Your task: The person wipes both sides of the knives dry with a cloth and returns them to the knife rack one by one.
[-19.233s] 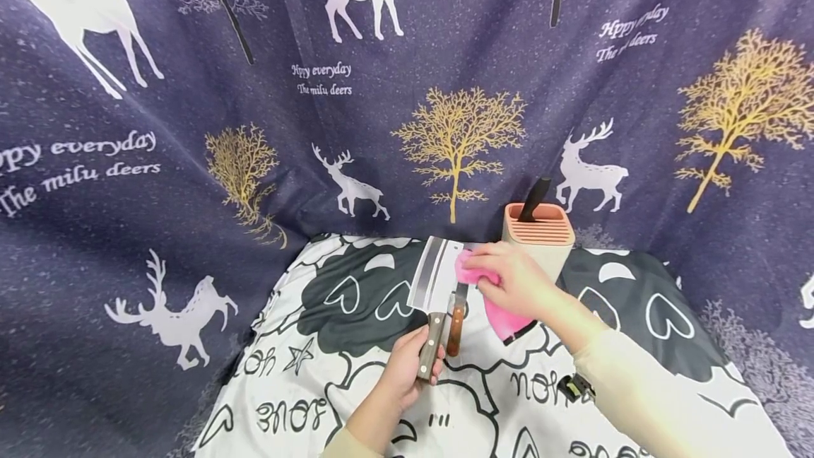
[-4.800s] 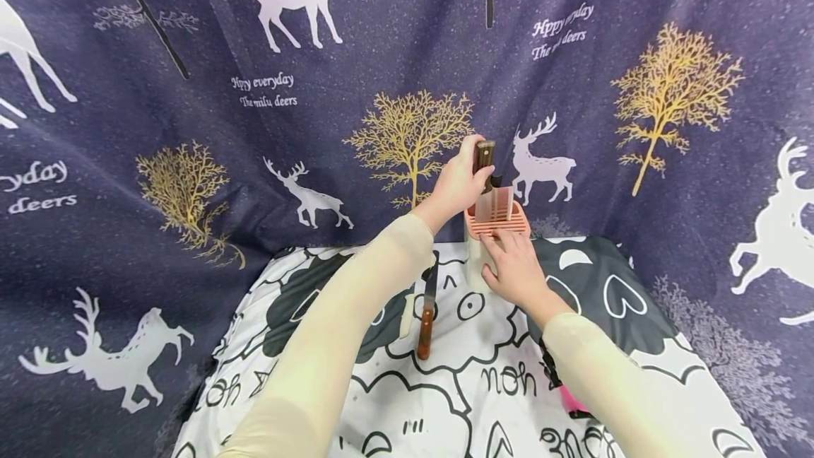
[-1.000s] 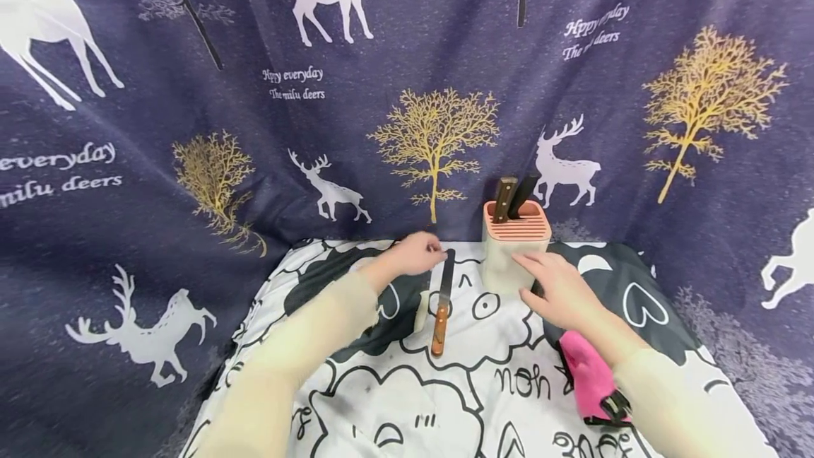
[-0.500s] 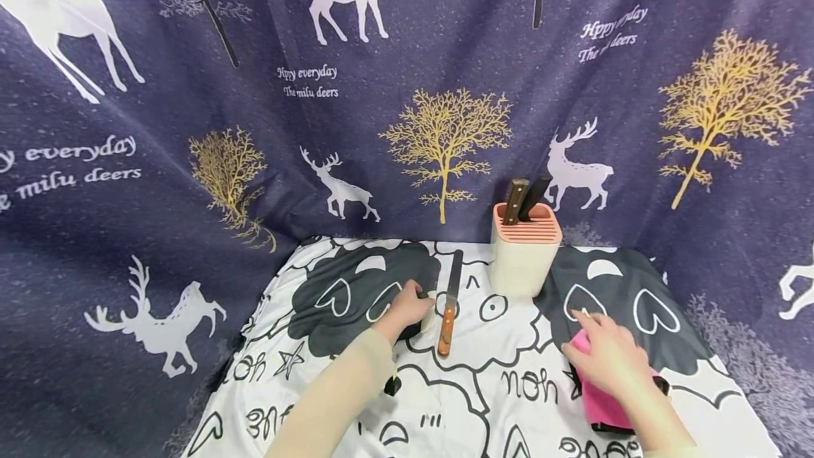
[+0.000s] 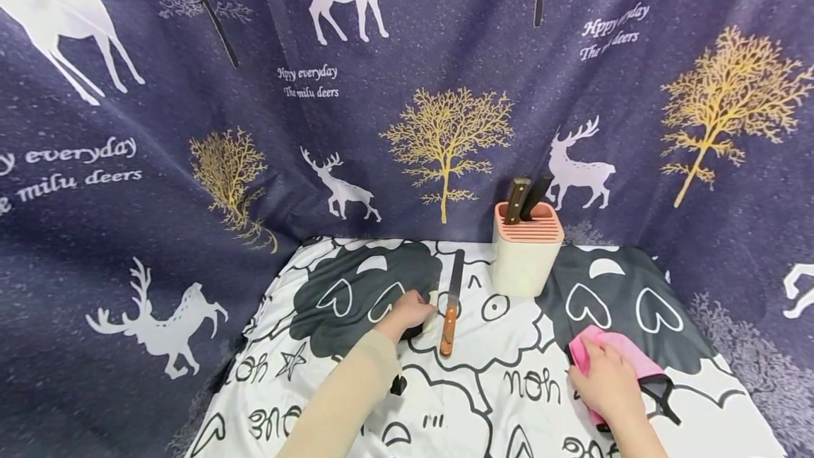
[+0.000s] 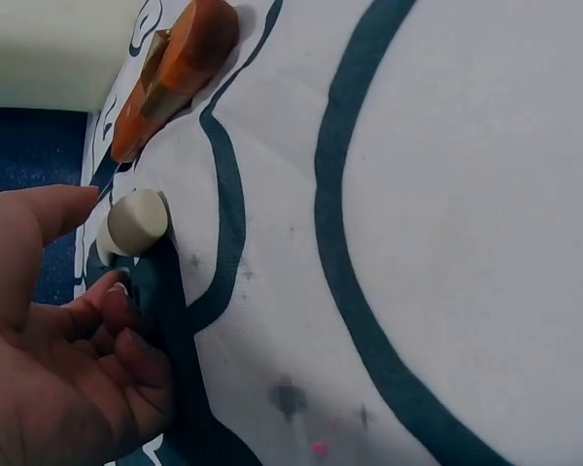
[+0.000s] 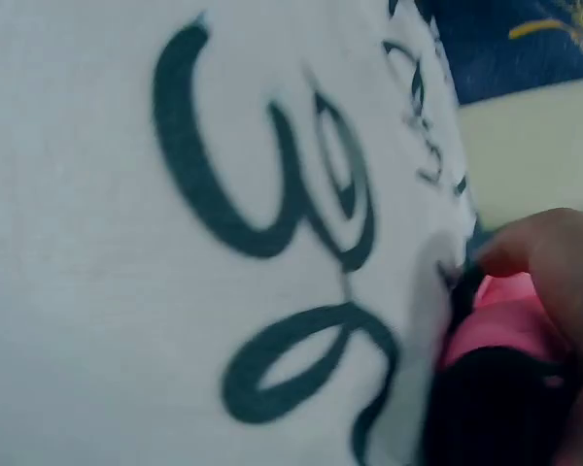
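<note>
My left hand (image 5: pixel 410 311) is low over the cloth at the middle left, its thumb and fingers pinching a small knife by its white handle (image 6: pixel 139 221). In the left wrist view the handle's rounded end faces the camera; most of the blade is hidden. Just right of it lies a long knife with an orange-brown wooden handle (image 5: pixel 448 331), its dark blade pointing away. At the right, my right hand (image 5: pixel 607 380) grips a crumpled pink cloth (image 5: pixel 626 348) with dark edging. The right wrist view shows the pink fabric (image 7: pixel 505 325) bunched under the fingers.
A cream knife block (image 5: pixel 524 267) with a slotted salmon top stands at the back right. A cleaver's brown riveted handle (image 5: pixel 517 200) and a black knife handle (image 5: pixel 539 196) rise from it. A patterned curtain (image 5: pixel 356 119) hangs right behind.
The cleaver, earlier in my left hand, now stands in the block. My left hand has come down to the white handle; my right has left the block and taken up the pink cloth.
</note>
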Demonstrator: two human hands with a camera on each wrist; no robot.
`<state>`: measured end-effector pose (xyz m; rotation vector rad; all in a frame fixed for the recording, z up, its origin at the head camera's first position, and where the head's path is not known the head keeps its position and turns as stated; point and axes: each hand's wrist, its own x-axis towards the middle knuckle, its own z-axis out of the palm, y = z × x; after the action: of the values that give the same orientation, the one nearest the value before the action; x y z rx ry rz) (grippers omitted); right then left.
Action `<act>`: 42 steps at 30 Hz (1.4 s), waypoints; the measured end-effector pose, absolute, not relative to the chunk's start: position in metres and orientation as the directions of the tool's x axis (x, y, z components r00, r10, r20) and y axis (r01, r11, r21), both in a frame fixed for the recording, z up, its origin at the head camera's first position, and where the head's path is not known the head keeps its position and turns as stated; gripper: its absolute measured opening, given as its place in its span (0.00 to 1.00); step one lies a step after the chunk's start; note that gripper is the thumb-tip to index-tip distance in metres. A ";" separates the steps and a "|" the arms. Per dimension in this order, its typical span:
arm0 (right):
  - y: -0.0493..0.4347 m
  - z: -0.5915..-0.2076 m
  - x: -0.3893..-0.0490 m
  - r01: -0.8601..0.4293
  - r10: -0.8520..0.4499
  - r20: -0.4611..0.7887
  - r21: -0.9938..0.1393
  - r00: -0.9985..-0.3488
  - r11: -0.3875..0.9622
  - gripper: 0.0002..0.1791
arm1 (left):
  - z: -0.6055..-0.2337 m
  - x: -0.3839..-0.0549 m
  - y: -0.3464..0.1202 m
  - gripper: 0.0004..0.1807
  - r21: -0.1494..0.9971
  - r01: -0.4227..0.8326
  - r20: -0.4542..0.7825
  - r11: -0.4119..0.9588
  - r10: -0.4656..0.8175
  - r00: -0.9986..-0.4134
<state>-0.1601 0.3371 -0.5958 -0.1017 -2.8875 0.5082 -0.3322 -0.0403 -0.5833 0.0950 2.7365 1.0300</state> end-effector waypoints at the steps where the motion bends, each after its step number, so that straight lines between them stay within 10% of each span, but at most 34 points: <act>1: 0.338 -0.598 -0.160 0.029 0.109 0.214 -0.348 -0.971 0.937 0.35 | -0.583 -0.333 -0.040 0.16 0.651 -0.013 -0.179 0.759 0.136 -0.974; 27: 0.349 -0.605 -0.163 0.111 0.207 0.230 -0.369 -0.951 0.923 0.32 | -0.570 -0.341 -0.039 0.09 0.596 -0.032 -0.306 0.803 0.190 -0.933; 42: 0.350 -0.599 -0.162 0.149 0.224 0.165 -0.376 -0.960 0.914 0.33 | -0.567 -0.347 -0.052 0.10 0.793 -0.224 -0.495 0.567 0.384 -0.779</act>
<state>-0.1617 0.3496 -0.5993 -0.2830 -2.8713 0.5409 -0.3468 -0.0524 -0.5667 0.1270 2.1509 1.2118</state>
